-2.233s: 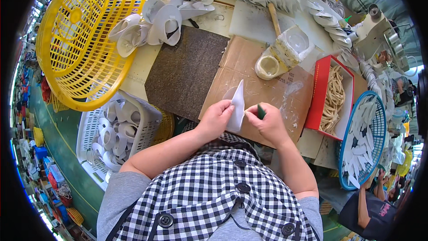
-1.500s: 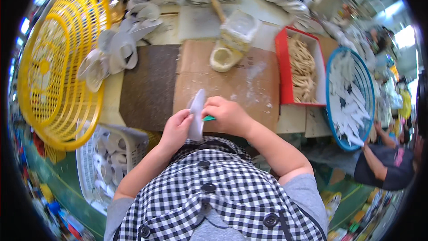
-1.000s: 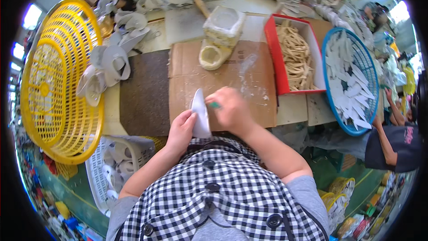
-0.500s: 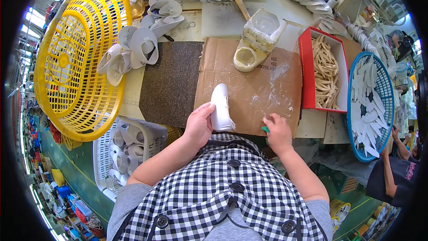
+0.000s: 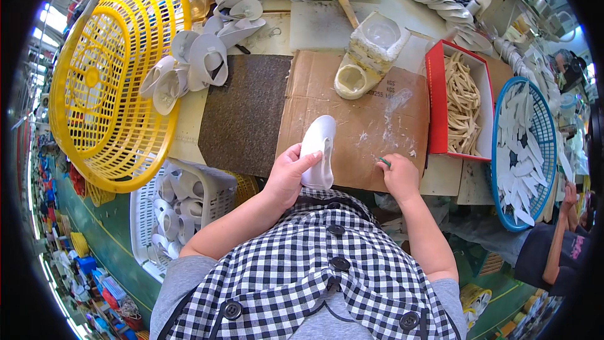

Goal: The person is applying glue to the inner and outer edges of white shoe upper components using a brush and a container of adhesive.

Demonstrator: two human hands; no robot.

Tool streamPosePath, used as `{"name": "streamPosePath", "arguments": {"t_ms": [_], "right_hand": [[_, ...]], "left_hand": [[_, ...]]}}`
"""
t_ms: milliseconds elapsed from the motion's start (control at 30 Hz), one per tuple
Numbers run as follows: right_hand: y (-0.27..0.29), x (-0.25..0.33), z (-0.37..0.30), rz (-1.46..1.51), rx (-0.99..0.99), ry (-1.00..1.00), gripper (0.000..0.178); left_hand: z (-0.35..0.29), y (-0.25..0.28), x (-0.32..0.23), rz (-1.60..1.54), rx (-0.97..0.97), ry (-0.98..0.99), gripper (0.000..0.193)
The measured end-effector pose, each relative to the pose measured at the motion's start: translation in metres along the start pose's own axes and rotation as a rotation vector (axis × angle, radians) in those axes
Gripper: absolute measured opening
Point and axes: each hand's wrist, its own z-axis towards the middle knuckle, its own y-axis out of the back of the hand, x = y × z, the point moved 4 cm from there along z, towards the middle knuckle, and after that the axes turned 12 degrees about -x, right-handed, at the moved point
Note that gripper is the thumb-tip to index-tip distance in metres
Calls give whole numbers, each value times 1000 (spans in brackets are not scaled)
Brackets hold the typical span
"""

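In my left hand [image 5: 286, 176] is a white shoe upper [image 5: 319, 141], held by its lower part above the cardboard sheet [image 5: 302, 107]. The thumb lies across its side and its slit opening faces right. My right hand [image 5: 401, 176] is closed round a small tool with a green end [image 5: 384, 161], apart from the shoe upper, at the cardboard's lower right. The fingers hide most of that tool. Beyond the hands stands a glue-crusted holder [image 5: 368, 50] with two pots. A wooden handle [image 5: 346, 10] sticks up behind it.
A red box [image 5: 436, 101] of beige strips and a blue basket [image 5: 549, 151] of white pieces stand right. At left are a tilted yellow basket [image 5: 63, 107], a white crate [image 5: 217, 189] of curled white pieces, and stacked white uppers [image 5: 207, 60]. Another person's arm [image 5: 553, 245] shows far right.
My left hand has turned the shoe upper, so its opening now faces right and its top leans right. The right hand has rolled over slightly, with the green end now pointing up and left.
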Motion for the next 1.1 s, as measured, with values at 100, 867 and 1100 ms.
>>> {"name": "streamPosePath", "arguments": {"t_ms": [100, 867, 1100], "right_hand": [[7, 9, -1, 64, -43, 19, 10], [-6, 0, -32, -557, 13, 355, 46], [51, -50, -31, -140, -179, -216, 20]], "left_hand": [[-5, 3, -3, -3, 59, -56, 32], [17, 13, -1, 82, -125, -209, 33], [21, 12, -5, 120, -119, -197, 28]]}}
